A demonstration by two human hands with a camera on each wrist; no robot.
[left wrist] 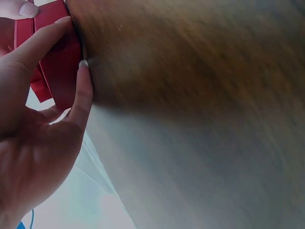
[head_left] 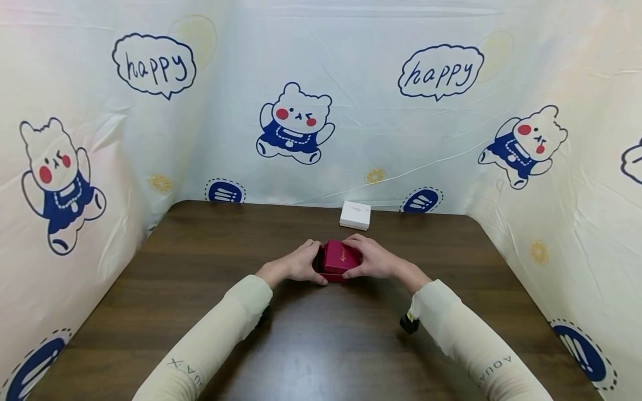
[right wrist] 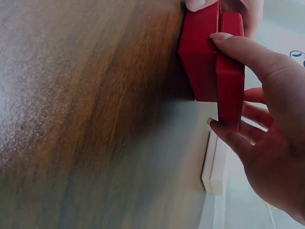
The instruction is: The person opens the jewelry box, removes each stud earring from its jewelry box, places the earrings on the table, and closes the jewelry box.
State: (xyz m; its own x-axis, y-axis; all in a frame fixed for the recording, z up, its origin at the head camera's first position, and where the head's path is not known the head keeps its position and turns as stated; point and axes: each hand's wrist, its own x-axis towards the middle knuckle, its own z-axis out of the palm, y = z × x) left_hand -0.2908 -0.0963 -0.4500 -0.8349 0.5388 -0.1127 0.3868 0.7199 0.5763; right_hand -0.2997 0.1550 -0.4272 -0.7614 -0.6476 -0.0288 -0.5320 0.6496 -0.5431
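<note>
A small red box (head_left: 335,260) sits on the dark wooden table (head_left: 311,345), held between both hands. My left hand (head_left: 317,263) curls round its left side, thumb low at the front. In the left wrist view my left hand (left wrist: 74,43) lays its fingers against the red box (left wrist: 57,67). My right hand (head_left: 349,257) grips the right side. In the right wrist view my right hand (right wrist: 217,78) pinches the red lid (right wrist: 231,71), which stands slightly off the red base (right wrist: 200,57).
A small white box (head_left: 355,215) lies behind the red one near the table's far edge, also visible as a white box (right wrist: 214,162) in the right wrist view. Cartoon-bear sheeting (head_left: 296,125) walls the table on three sides.
</note>
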